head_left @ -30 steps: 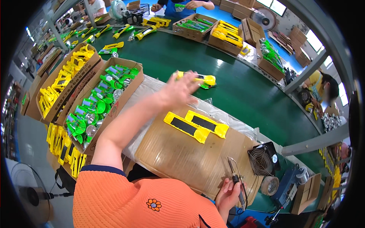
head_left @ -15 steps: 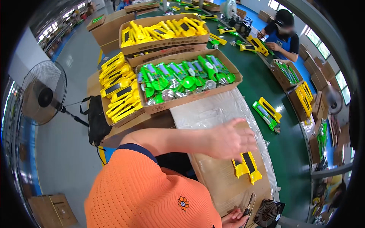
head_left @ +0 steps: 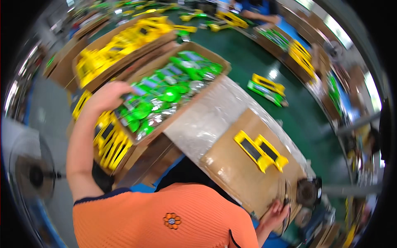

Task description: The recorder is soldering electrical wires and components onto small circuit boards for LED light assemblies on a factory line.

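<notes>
My left hand [head_left: 108, 97] is over the left end of a cardboard box of green plastic parts [head_left: 169, 94]. Its fingers point down at the box, smeared by motion, and I cannot tell whether they grip a part. My right hand [head_left: 274, 215] is closed around a thin soldering iron [head_left: 286, 201] with a dark grip, its metal tip pointing up. Two yellow plastic housings with dark panels, a left one [head_left: 251, 149] and a right one [head_left: 271, 152], lie side by side on a brown cardboard sheet [head_left: 231, 182], with neither hand touching them.
A small black fan [head_left: 309, 191] stands right of the iron. Boxes of yellow housings [head_left: 124, 43] stand behind and left of the green parts. One yellow and one green part [head_left: 264, 93] lie on the green table [head_left: 231, 53]. A co-worker's arm [head_left: 260, 16] is at the far side.
My left hand has swung left, from above the yellow housings to the box of green parts. The view has turned and shifted. My right hand still holds the iron.
</notes>
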Demonstrator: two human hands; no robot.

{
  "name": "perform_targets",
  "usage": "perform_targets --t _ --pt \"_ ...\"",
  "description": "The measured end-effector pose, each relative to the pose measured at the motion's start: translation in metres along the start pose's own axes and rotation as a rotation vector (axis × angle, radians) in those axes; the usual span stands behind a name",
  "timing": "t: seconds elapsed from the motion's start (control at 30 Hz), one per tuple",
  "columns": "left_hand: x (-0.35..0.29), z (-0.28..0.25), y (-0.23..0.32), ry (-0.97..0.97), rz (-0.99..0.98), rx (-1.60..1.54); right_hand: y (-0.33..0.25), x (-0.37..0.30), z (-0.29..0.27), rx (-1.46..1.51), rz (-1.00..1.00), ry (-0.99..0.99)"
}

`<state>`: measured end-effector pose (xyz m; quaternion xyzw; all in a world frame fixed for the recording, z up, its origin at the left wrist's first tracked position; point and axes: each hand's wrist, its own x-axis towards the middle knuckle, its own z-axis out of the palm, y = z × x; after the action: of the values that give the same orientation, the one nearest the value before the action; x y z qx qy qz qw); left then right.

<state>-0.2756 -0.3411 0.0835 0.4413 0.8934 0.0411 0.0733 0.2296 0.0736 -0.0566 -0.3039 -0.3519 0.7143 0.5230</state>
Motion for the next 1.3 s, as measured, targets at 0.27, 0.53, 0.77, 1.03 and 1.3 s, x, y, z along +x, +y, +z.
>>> perform_targets --t 0.27,0.53,0.77,1.03,1.3 --pt "0.014 -0.039 0.042 0.156 0.061 -0.221 -0.002 -0.01 0.003 -0.001 -0.042 0.097" --pt "0.045 0.009 0.221 0.122 0.542 -0.134 -0.006 -0.009 0.008 0.049 -0.05 0.017" --pt "0.074 0.119 0.278 0.166 0.642 -0.121 -0.007 -0.007 0.006 0.035 0.051 -0.07" --pt "0.081 0.117 0.293 0.129 0.802 -0.568 -0.023 -0.044 0.03 -0.159 0.067 -0.348" --pt "0.081 0.136 0.306 0.12 0.511 -0.809 0.009 -0.027 0.049 -0.235 0.163 -0.425"
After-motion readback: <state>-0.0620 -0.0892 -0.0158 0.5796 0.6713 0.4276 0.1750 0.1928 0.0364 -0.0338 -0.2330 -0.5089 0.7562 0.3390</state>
